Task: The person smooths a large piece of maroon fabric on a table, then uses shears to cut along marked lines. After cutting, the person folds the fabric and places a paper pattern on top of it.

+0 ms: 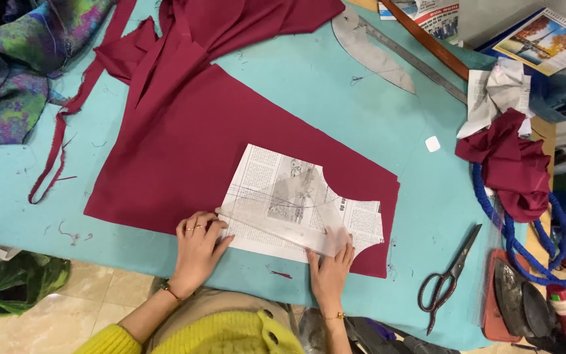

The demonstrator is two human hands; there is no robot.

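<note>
A large piece of dark red fabric (185, 144) lies flat on the turquoise table (335, 98). On its near edge rests a newspaper pattern piece (283, 190) with a curved cutout. A clear plastic ruler (276, 233) lies slantwise across the pattern's near edge. My left hand (198, 252) presses flat on the ruler's left end and the fabric, fingers spread. My right hand (331, 272) presses flat on the ruler's right end and the pattern's lower edge. Neither hand grips anything.
Black scissors (448, 278) lie at the right front. A clothes iron (522, 301) and blue cord (525, 242) sit at the right edge beside crumpled red cloth (512, 164). A curved template (368, 49), metal ruler (414, 59) and white chalk (432, 143) lie behind. Multicoloured fabric (14, 65) fills the far left.
</note>
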